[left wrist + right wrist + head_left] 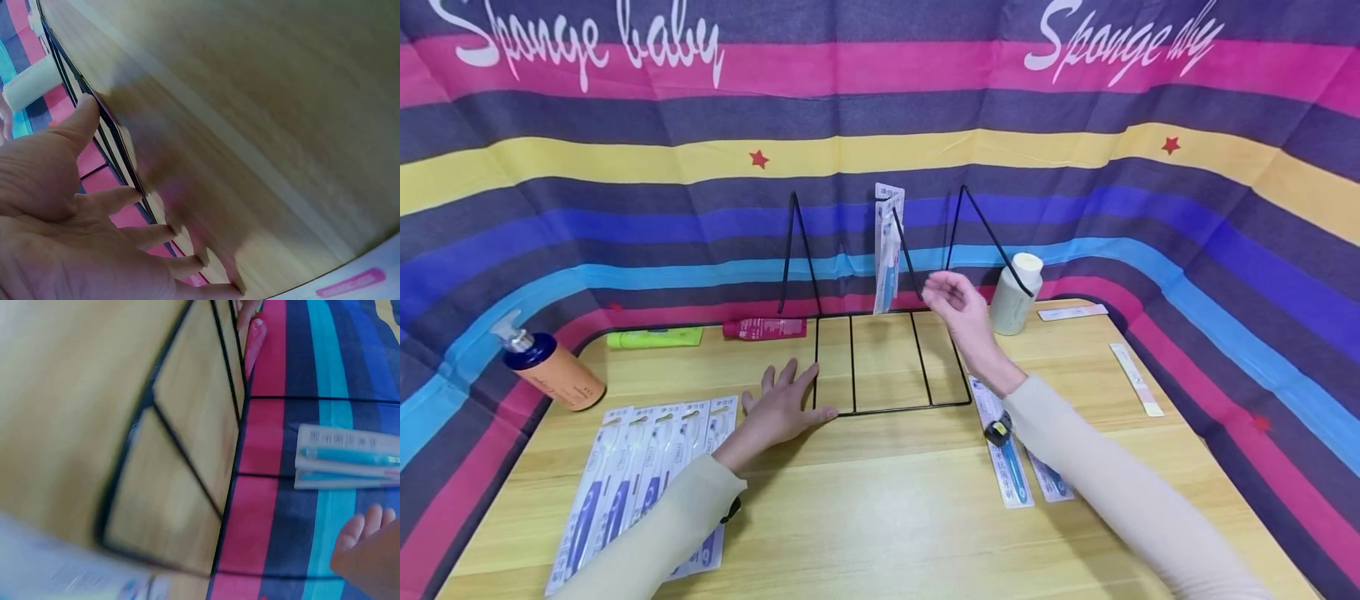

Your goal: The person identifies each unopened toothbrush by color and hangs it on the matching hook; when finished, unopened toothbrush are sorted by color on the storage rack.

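Observation:
A black wire rack (pixel 906 409) stands on the wooden table, with slanted arms rising at its back. Packaged toothbrushes (pixel 889 250), blue-handled, hang from its middle arm. Spread wide, my left hand (pixel 781 410) rests at the rack's front left corner; in the left wrist view its thumb (pixel 87 115) lies at the black wire. My right hand (pixel 964 318) is raised over the rack's right side with loosely bent fingers and holds nothing visible. In the right wrist view its fingers (pixel 362 531) are just apart from the hanging packs (pixel 344 453).
Several purple-handled toothbrush packs (pixel 617 483) lie at left; blue-handled ones (pixel 1003 454) lie under the right forearm. Behind are a pump bottle (pixel 561 371), green tube (pixel 655 337), red tube (pixel 767 328) and white bottle (pixel 1013 300). Small flat packets (pixel 1137 379) lie right. A striped cloth (pixel 625 192) surrounds the table.

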The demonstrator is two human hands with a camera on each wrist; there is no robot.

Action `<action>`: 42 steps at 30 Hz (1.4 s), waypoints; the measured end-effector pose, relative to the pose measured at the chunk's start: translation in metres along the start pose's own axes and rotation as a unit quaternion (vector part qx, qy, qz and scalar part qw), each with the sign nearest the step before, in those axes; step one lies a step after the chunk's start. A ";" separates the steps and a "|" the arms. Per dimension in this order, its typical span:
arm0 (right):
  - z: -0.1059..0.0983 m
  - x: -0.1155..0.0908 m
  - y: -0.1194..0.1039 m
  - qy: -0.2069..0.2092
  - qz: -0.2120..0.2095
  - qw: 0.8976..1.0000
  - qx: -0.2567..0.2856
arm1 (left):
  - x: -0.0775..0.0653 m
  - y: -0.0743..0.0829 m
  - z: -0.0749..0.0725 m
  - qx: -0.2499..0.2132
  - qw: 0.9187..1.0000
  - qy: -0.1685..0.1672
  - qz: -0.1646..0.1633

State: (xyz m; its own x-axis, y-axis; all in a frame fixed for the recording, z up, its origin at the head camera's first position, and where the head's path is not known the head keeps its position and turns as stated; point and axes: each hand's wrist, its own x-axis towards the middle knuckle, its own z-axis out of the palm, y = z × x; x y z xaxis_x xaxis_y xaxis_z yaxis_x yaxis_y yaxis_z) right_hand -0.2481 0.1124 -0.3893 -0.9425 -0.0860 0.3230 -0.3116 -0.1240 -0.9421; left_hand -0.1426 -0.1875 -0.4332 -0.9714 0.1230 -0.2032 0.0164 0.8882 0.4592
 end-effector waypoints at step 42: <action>-0.166 -0.164 -0.020 -0.087 0.226 0.888 -0.392 | 0.001 -0.002 0.004 0.002 1.000 0.001 -0.005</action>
State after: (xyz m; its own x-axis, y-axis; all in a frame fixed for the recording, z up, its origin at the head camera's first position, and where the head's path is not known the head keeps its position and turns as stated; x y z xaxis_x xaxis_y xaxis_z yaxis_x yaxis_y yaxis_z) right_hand -0.1078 0.2930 -0.4386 -0.9808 -0.1120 -0.1597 0.0410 0.6819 -0.7303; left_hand -0.1424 -0.1873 -0.4372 -0.9721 0.1132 -0.2054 0.0081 0.8914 0.4531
